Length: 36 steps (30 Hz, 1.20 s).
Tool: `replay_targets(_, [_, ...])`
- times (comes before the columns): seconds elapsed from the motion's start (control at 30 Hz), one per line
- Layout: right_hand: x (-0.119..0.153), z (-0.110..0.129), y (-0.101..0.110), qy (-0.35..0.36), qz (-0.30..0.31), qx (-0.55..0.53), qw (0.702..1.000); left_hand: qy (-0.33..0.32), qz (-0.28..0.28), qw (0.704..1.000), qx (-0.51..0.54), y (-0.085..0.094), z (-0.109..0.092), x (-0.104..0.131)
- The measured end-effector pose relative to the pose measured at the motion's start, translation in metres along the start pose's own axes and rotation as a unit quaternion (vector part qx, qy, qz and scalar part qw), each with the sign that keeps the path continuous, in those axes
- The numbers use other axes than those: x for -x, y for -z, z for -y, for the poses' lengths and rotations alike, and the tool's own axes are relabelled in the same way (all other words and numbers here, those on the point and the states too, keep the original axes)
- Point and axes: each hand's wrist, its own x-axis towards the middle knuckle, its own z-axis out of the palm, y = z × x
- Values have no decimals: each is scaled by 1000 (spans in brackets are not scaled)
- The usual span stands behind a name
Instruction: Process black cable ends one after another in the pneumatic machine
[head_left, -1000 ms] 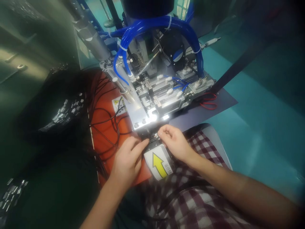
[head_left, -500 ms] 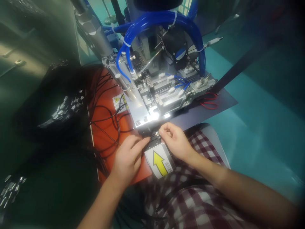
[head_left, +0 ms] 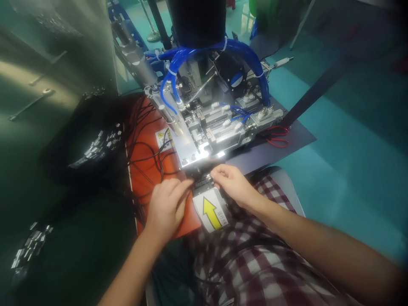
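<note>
My right hand [head_left: 232, 183] is closed in a pinch at the dark metal track [head_left: 203, 183] on the front of the machine. Shiny metal shows at its fingertips, too small and blurred to name. My left hand [head_left: 166, 203] is at the left of the track, fingers curled and pressed together; whatever they hold, if anything, is hidden. Between the hands, a white label with a yellow arrow [head_left: 210, 210] covers the near end of the track. Just beyond the fingertips is the machine's bright metal plate [head_left: 186, 146].
Blue air hoses [head_left: 191, 53] arch over the machine's cylinders. Black cables [head_left: 153, 155] trail across the orange table [head_left: 140, 170] at the left. Several shiny small metal pieces [head_left: 98, 146] lie in a dark area farther left. A red cord [head_left: 277, 138] hangs at the right.
My left hand has drawn back slightly to the left, away from the track. My right hand stays pinched at the track. The view has shifted a little.
</note>
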Motion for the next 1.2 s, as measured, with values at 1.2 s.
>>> replay_targets(1.2, [-1,-11,4,60,-10,29,998,-17,-2,1000,-6,14,29,30])
